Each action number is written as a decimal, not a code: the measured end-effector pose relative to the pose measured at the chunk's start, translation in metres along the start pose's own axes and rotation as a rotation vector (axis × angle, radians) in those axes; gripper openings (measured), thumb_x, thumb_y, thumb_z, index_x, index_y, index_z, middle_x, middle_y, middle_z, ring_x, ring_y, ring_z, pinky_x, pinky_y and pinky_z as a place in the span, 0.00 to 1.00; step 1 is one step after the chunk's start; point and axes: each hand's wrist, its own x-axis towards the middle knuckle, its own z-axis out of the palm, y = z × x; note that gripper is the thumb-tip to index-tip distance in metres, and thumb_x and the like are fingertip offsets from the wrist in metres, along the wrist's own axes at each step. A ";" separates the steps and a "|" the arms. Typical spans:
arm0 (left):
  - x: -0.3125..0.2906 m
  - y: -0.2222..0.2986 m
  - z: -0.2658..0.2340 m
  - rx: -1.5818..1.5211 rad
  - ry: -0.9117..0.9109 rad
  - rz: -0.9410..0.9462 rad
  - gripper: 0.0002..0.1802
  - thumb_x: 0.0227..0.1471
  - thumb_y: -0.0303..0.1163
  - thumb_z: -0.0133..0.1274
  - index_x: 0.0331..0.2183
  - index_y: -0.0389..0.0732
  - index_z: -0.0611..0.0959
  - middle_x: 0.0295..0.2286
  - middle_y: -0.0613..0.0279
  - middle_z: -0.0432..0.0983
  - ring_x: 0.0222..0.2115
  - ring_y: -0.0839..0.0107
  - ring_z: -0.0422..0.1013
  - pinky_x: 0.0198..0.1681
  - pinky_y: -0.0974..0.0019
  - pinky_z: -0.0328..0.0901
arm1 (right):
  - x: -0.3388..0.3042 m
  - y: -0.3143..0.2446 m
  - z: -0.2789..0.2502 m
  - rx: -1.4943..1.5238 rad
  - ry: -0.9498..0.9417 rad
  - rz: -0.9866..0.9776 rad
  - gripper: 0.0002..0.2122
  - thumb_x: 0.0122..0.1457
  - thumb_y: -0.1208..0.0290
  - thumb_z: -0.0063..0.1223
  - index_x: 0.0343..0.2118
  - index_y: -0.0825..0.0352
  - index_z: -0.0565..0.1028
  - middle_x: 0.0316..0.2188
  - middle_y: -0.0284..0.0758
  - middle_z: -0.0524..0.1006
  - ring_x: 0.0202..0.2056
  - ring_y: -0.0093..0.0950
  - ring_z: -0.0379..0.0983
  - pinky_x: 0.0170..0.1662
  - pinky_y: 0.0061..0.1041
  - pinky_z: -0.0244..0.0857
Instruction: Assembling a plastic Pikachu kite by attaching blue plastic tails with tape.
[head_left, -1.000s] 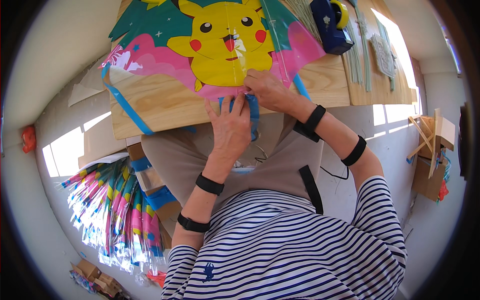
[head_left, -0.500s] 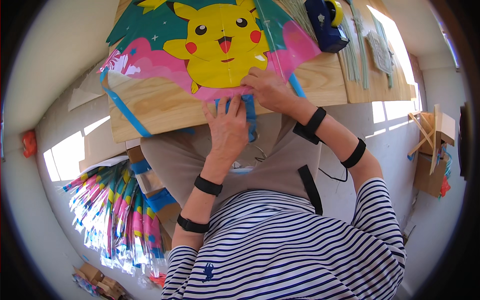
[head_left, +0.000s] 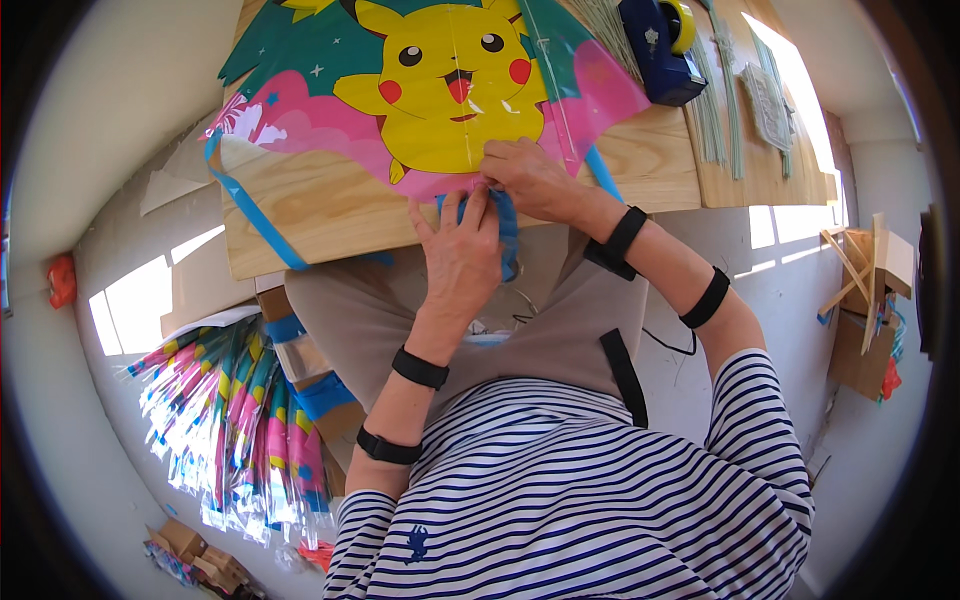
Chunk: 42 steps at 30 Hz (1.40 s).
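A plastic-film kite point(head_left: 430, 135) with a yellow cartoon figure on pink and green lies flat, its lower edge at the near side of the table. My left hand point(head_left: 460, 255) has its index finger and thumb closed at that lower edge, the other fingers spread over it. Pressed close beside them, my right hand point(head_left: 535, 182) pinches the same edge near the middle; its fingertips hide what exactly they grip. Blue ribbon point(head_left: 509, 240) hangs down in loops under my hands. Another blue strip point(head_left: 250, 220) trails off the kite's left corner across the table.
A blue tape dispenser point(head_left: 660, 60) with a yellow roll stands right of the kite, by bundles of thin rods point(head_left: 710, 120) and a clear plastic box point(head_left: 768, 108). Many folded kites in clear sleeves point(head_left: 230, 420) hang at my left, beside cardboard boxes point(head_left: 335, 415). The wooden table point(head_left: 300, 195) ends at my knees.
The view has shifted slightly, so the kite and table sit a little to the right. My right fingers have drawn in closer to the left fingertips at the kite's edge.
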 end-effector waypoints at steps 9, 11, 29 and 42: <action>0.000 -0.001 0.002 0.023 -0.010 0.004 0.34 0.39 0.33 0.66 0.52 0.39 0.78 0.55 0.61 0.69 0.56 0.56 0.63 0.62 0.28 0.43 | -0.001 -0.004 -0.010 0.093 0.027 -0.017 0.04 0.53 0.76 0.56 0.32 0.67 0.74 0.32 0.39 0.73 0.38 0.42 0.72 0.40 0.39 0.63; 0.000 -0.001 0.001 0.012 -0.024 -0.005 0.35 0.40 0.33 0.66 0.52 0.40 0.77 0.55 0.61 0.69 0.57 0.56 0.63 0.62 0.27 0.43 | -0.002 -0.003 -0.011 0.122 0.023 -0.003 0.04 0.53 0.77 0.56 0.32 0.68 0.74 0.32 0.39 0.73 0.38 0.43 0.72 0.40 0.39 0.64; 0.001 0.002 -0.002 -0.011 -0.038 -0.016 0.33 0.40 0.34 0.65 0.51 0.38 0.78 0.55 0.61 0.69 0.57 0.56 0.62 0.62 0.27 0.44 | -0.022 0.003 -0.020 0.185 0.128 0.264 0.06 0.51 0.84 0.56 0.32 0.70 0.74 0.33 0.42 0.72 0.37 0.45 0.71 0.41 0.38 0.67; 0.000 0.000 0.004 0.005 0.001 -0.006 0.32 0.40 0.33 0.65 0.51 0.38 0.78 0.54 0.60 0.69 0.56 0.55 0.63 0.62 0.27 0.44 | -0.002 -0.001 -0.007 0.068 0.047 0.111 0.03 0.53 0.75 0.60 0.31 0.65 0.79 0.31 0.41 0.73 0.34 0.44 0.72 0.35 0.40 0.65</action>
